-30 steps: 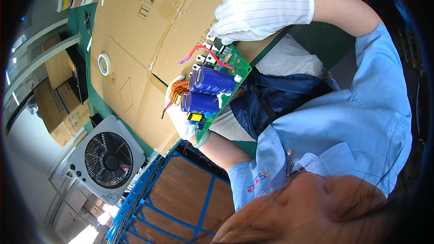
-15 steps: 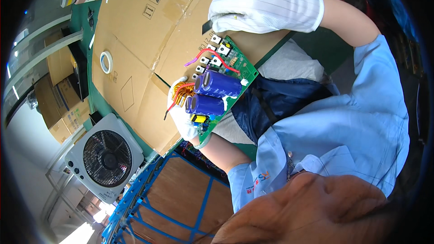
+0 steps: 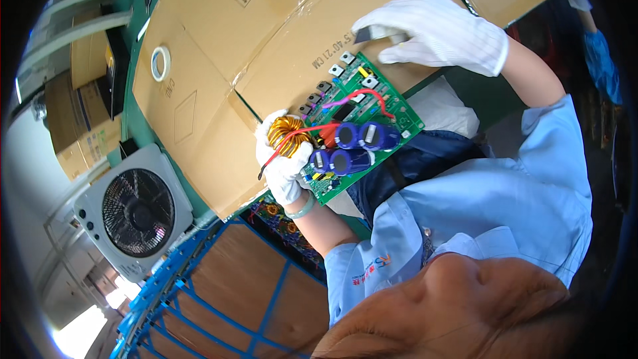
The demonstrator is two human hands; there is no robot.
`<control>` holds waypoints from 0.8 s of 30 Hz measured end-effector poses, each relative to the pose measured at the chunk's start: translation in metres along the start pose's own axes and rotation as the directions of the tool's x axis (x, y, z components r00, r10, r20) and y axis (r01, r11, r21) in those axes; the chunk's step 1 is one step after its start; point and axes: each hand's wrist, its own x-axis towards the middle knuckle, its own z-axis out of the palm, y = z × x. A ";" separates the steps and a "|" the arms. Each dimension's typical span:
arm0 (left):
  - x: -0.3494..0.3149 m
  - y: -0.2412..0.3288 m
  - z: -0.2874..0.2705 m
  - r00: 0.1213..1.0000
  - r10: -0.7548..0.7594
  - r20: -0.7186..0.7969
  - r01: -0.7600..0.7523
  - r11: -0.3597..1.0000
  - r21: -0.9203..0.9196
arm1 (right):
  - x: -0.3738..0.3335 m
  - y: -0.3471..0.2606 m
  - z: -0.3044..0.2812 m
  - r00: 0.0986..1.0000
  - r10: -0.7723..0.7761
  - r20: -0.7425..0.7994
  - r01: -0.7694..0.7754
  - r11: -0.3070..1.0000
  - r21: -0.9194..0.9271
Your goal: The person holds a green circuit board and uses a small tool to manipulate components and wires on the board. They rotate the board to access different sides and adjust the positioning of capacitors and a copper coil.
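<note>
My left hand (image 3: pixel 282 166), in a white glove, grips a green circuit board (image 3: pixel 345 183) at its left end, beside a copper-wound coil (image 3: pixel 287 134). The board is tilted, its component side showing. Several purple cylindrical capacitors (image 3: pixel 349 161) stand on it, with red wires (image 3: pixel 299 131) and a row of small white-faced and dark parts along the far edge. My right hand (image 3: pixel 435 33), in a striped white glove, is past the board's far right corner, apart from it. Its fingers are bent round a small dark flat piece (image 3: pixel 364 34) whose kind I cannot make out.
Flattened cardboard (image 3: pixel 219 46) covers the green table. A tape roll (image 3: pixel 160 64) lies on it at left. A box fan (image 3: pixel 136 209) stands beyond the left edge. Below is a blue-framed rack (image 3: pixel 232 272) near more coiled parts (image 3: pixel 282 226). Another person's arm (image 3: pixel 588 23) shows at upper right.
The board has moved right and turned so its capacitors' ends and more of its face show. My right hand has shifted right and down, its fingers opening a little from a tighter curl.
</note>
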 end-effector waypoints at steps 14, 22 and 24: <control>-0.019 0.015 0.026 0.964 0.267 -0.019 -0.209 0.794 0.571 | -0.010 0.013 0.029 0.896 -0.170 -0.410 -0.007 0.918 -0.396; -0.005 0.011 0.023 0.902 0.373 -0.217 -0.255 0.867 0.428 | -0.006 0.017 0.035 0.846 -0.197 -0.496 -0.046 0.899 -0.435; 0.004 0.020 0.026 0.882 0.406 -0.241 -0.243 0.828 0.505 | -0.005 0.014 0.035 0.834 -0.167 -0.526 -0.069 0.914 -0.399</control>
